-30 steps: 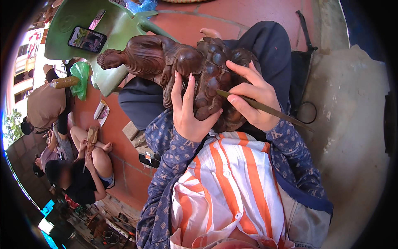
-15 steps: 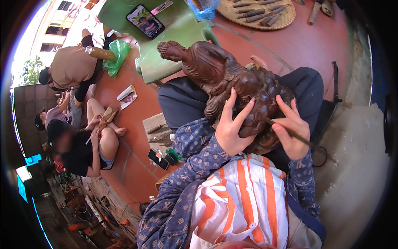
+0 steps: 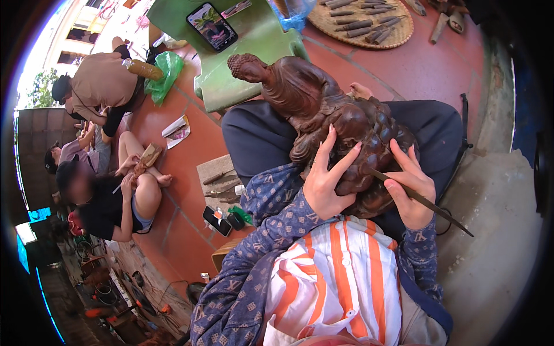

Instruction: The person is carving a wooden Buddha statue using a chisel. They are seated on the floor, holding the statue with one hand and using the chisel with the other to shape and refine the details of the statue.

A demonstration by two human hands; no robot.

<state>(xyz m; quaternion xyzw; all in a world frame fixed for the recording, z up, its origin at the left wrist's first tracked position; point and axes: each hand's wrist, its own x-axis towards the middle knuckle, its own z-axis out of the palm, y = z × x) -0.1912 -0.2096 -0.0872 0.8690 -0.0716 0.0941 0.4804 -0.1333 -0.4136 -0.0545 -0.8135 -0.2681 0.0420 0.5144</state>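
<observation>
A dark brown carved seated figure statue (image 3: 306,86) lies tilted across my lap, its head toward the upper left and its knobbly base close to me. My left hand (image 3: 328,187) rests against the base, index and middle fingers stretched out and spread over the carving. In my right hand (image 3: 414,199) is a slim dark file-like tool (image 3: 443,214), pinched between thumb and fingers. Its inner end meets or nearly meets the base; the other end tapers out to the lower right. Some right fingers also touch the statue.
A green plastic chair (image 3: 242,83) with a phone (image 3: 212,26) stands ahead. Beyond it, a round woven tray (image 3: 407,40) holds several slim tools. To the left are a board (image 3: 203,170) with tools, another phone (image 3: 217,220) and co-workers on the floor; one holds a wood piece (image 3: 149,157).
The view has shifted slightly. The tool in my right hand has swung, its outer end now showing broad and long toward the lower right. My left hand keeps its place on the statue.
</observation>
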